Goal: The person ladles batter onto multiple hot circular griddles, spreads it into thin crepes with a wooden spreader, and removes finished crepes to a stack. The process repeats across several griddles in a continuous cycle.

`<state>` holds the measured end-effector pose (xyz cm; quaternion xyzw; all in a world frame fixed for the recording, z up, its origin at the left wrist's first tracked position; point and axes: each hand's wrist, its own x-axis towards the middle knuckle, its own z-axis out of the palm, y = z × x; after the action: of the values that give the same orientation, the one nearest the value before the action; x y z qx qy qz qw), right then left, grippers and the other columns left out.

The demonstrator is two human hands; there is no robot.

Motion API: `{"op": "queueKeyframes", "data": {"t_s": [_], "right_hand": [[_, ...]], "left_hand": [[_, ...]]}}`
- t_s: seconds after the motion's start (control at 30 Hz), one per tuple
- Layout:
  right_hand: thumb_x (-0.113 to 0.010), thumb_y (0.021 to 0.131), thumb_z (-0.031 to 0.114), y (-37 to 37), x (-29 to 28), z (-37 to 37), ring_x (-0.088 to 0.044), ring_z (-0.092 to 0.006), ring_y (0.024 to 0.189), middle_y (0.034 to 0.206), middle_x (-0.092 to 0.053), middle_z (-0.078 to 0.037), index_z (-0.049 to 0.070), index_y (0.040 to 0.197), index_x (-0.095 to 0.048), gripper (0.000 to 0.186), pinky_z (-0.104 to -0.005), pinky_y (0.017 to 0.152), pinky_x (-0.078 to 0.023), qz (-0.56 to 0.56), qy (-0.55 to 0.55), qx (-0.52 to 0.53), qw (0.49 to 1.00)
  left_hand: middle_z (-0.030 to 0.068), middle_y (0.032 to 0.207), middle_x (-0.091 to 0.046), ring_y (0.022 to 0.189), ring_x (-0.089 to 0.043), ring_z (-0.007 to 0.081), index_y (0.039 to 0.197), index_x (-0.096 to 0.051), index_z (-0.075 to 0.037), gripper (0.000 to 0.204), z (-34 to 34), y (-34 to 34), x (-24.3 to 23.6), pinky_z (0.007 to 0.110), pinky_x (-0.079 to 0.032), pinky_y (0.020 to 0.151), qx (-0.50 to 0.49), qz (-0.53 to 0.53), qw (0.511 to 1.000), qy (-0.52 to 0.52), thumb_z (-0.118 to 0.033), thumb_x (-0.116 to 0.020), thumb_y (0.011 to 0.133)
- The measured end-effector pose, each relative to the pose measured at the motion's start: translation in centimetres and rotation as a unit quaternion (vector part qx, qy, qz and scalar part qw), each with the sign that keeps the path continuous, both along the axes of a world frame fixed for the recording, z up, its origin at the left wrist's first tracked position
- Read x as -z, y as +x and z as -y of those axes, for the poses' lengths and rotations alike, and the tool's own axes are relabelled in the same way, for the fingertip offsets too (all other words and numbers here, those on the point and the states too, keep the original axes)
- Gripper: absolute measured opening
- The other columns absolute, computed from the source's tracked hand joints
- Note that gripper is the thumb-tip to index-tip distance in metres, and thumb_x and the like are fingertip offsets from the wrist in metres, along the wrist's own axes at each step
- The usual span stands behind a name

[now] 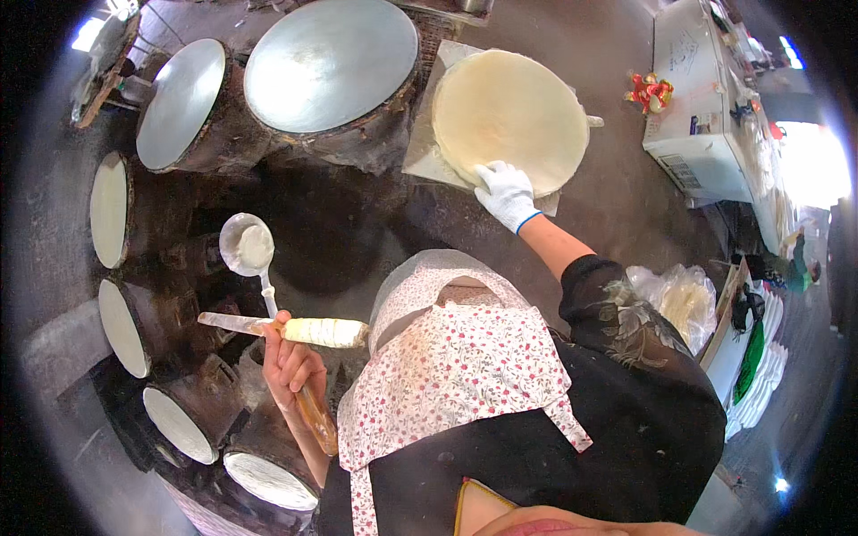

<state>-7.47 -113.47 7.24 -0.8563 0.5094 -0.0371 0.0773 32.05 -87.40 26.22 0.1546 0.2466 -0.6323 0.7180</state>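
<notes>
My bare left hand (295, 366) is closed around two tools at once. One is a white ladle (253, 247) with pale batter in its bowl and an amber-coloured lower handle. Crossing it is a flat scraper (326, 332) with a pale yellow wrapped handle and a narrow blade pointing left. My right hand (509, 195), in a white knit glove with a blue cuff, rests its spread fingers on the near edge of a stack of thin round pancakes (514, 116). The stack lies on a pale square board (420, 161).
Round griddles stand in an arc on my left, including a large shiny one (331, 62) and a smaller one (183, 103). Some carry pale batter, like the griddle at far left (109, 210). At right are a white chest (706, 116), a red-gold ornament (650, 93) and a clear plastic bag (675, 299).
</notes>
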Motion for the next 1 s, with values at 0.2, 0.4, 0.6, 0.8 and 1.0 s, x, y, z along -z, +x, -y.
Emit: {"op": "queueKeyframes", "data": {"t_s": [0.2,0.4,0.6,0.8,1.0], "right_hand": [[-0.074,0.087,0.020,8.5,-5.1,1.0,-0.069,-0.0325,0.086,0.092,-0.071,-0.011,0.018,0.110,-0.077,0.023,-0.0445,0.075,-0.055,0.052,-0.022,-0.013,0.998],[-0.077,0.099,0.038,26.8,-15.3,-4.1,-0.061,-0.0166,0.120,0.130,-0.068,-0.012,0.007,0.167,-0.032,0.088,-0.0337,0.107,-0.048,0.146,0.683,-0.261,0.666],[-0.073,0.096,0.027,40.6,-17.2,-13.1,-0.070,-0.0418,0.113,0.125,-0.068,-0.030,0.010,0.167,-0.029,0.085,-0.0435,0.094,-0.055,-0.031,0.544,-0.553,0.631],[-0.063,0.101,0.010,46.2,-15.5,-19.8,-0.069,-0.0230,0.107,0.129,-0.068,-0.017,0.007,0.163,-0.041,0.066,-0.0325,0.096,-0.054,-0.030,0.565,-0.604,0.560],[-0.063,0.104,0.009,51.8,-7.4,-35.3,-0.061,-0.0159,0.129,0.148,-0.062,-0.013,0.001,0.158,-0.048,0.057,-0.0292,0.110,-0.046,-0.103,0.554,-0.684,0.463]], "left_hand": [[-0.0029,0.065,-0.040,0.042,-0.039,0.0029,0.131,-0.047,0.001,0.034,-0.9,-0.3,1.1,0.018,-0.038,0.033,-0.023,-0.006,1.000,0.001,-0.029,-0.040,0.118],[-0.0089,0.066,-0.035,0.046,-0.032,0.0013,0.124,-0.057,-0.002,0.030,-3.0,-2.3,1.1,0.019,-0.026,0.036,-0.077,0.102,0.976,0.176,-0.029,-0.047,0.117],[-0.0088,0.072,-0.036,0.052,-0.030,0.0003,0.092,-0.044,-0.017,0.034,-7.5,-0.6,3.6,0.019,-0.025,0.042,-0.215,0.212,0.928,0.218,-0.042,-0.050,0.115],[-0.0037,0.085,-0.043,0.059,-0.034,0.0042,0.171,-0.023,-0.027,0.057,-18.1,-5.7,3.5,0.019,-0.030,0.048,-0.442,0.204,0.811,0.326,-0.038,-0.039,0.118],[-0.0008,0.067,-0.056,0.051,-0.055,0.0123,0.160,-0.051,-0.018,0.046,-40.5,-7.2,21.2,0.034,-0.046,0.042,-0.413,0.185,0.526,0.720,-0.018,-0.044,0.114]]}}
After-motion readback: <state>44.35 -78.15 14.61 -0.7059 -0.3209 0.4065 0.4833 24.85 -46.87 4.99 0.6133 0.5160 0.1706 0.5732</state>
